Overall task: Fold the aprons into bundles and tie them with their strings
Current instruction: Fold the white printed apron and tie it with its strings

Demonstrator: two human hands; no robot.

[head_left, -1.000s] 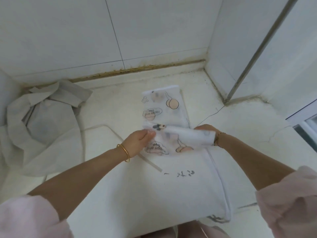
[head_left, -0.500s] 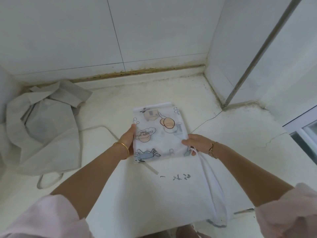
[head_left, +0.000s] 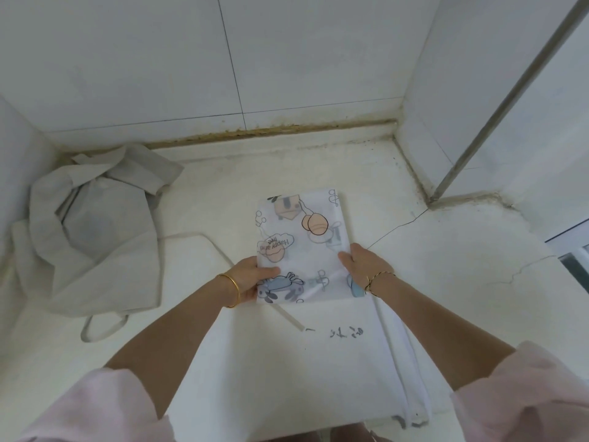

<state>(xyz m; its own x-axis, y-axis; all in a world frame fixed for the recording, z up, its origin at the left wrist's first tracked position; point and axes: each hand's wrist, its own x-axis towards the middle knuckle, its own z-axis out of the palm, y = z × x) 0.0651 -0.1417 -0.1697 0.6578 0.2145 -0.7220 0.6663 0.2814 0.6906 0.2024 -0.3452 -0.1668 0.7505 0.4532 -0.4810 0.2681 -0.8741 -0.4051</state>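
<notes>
Since a second ago we have finished folding the printed apron (head_left: 299,247) into a flat rectangle at mid-frame, its near edge on the white cloth (head_left: 287,378). Our left hand (head_left: 251,279) pinches its left edge, our right hand (head_left: 360,263) its right edge, thumbs on top.

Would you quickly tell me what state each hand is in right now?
Left hand: closed, gripping the left edge of the folded cartoon-print apron.
Right hand: closed, gripping the same apron's right edge.

White tiled wall (head_left: 159,59); brown-stained seam (head_left: 271,132) along its base; grey metal rail (head_left: 511,100) right; cracked white ledge (head_left: 446,266).
</notes>
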